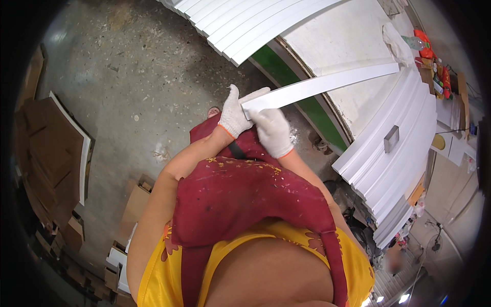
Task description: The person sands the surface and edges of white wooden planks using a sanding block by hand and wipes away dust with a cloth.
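A long white strip [327,84] slants from my hands up to the right, its far end resting over the worktable. My left hand [234,113], in a white knit glove, holds the near end, fingers under it and thumb sticking up. My right hand [273,132], gloved too and slightly blurred, is closed with its fingertips against that same end. A small grey edge shows at those fingertips; what it belongs to I cannot make out. On the right, many white strips [378,148] lie side by side, with a small grey rectangular block [392,139] on top.
The pale worktable [332,41] with a green side [312,107] stands ahead and right. More white strips [245,25] overhang its far end. Brown boards [51,148] and cardboard pieces [135,207] are at the left. A bottle [413,43] and red items lie at the far right.
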The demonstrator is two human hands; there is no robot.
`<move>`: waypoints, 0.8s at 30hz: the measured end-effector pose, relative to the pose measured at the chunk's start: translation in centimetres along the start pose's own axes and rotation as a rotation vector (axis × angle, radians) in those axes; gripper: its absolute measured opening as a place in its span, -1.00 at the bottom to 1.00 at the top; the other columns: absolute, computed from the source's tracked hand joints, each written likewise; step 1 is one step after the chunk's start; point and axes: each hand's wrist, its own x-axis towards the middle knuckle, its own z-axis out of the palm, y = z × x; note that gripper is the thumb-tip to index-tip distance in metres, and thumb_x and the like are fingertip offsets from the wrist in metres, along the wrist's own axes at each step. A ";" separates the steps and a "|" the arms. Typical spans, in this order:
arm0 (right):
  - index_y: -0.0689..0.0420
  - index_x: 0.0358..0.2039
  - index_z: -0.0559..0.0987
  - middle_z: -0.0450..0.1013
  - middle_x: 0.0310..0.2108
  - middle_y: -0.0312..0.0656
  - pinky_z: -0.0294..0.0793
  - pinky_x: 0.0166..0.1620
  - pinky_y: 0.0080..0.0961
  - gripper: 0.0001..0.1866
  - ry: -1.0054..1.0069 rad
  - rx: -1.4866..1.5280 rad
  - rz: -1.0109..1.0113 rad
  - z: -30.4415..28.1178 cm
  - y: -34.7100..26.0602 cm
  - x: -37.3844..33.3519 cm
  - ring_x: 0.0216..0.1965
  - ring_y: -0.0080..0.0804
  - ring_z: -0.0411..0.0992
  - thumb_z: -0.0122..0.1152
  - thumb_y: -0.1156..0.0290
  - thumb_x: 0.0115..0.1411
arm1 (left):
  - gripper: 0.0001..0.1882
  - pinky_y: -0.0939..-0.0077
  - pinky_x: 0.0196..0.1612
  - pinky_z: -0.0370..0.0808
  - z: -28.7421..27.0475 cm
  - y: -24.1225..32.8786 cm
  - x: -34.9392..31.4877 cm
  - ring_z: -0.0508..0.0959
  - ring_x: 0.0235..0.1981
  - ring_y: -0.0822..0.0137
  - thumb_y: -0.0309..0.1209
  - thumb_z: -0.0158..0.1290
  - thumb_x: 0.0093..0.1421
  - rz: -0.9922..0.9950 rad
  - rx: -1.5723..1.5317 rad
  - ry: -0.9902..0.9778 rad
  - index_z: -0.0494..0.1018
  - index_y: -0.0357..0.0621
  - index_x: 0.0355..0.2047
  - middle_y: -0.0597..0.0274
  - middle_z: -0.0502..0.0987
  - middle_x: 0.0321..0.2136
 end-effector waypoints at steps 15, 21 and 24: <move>-0.02 -0.13 0.63 0.44 -0.45 -0.22 0.46 -0.33 -0.23 -0.68 0.162 -0.230 0.014 0.9 2.5 1.9 -0.40 -0.20 0.44 0.28 0.51 0.06 | 0.14 -0.21 0.37 0.21 -2.3 0.8 0.4 0.28 0.33 -0.20 0.47 -0.49 0.26 -0.081 -0.239 -0.217 0.12 -0.44 0.36 -0.29 0.24 0.32; -0.03 -0.14 0.71 0.47 -0.43 -0.20 0.47 -0.26 -0.30 -0.75 -0.057 -0.026 0.066 0.1 0.0 1.7 -0.34 -0.22 0.47 0.29 0.46 0.14 | 0.17 -0.03 0.41 0.18 0.0 0.4 -0.3 0.29 0.32 -0.13 0.52 -0.54 0.22 0.019 0.032 -0.023 0.12 -0.37 0.38 -0.24 0.26 0.32; 0.05 -0.15 0.72 0.51 -0.40 -0.18 0.47 -0.22 -0.37 -0.77 0.250 -0.072 0.232 -3.4 5.9 2.7 -0.35 -0.27 0.47 0.29 0.52 0.17 | 0.17 -0.30 0.39 0.13 1.2 0.7 -0.8 0.21 0.36 -0.25 0.50 -0.55 0.25 0.036 -0.067 0.006 0.08 -0.45 0.38 -0.23 0.16 0.38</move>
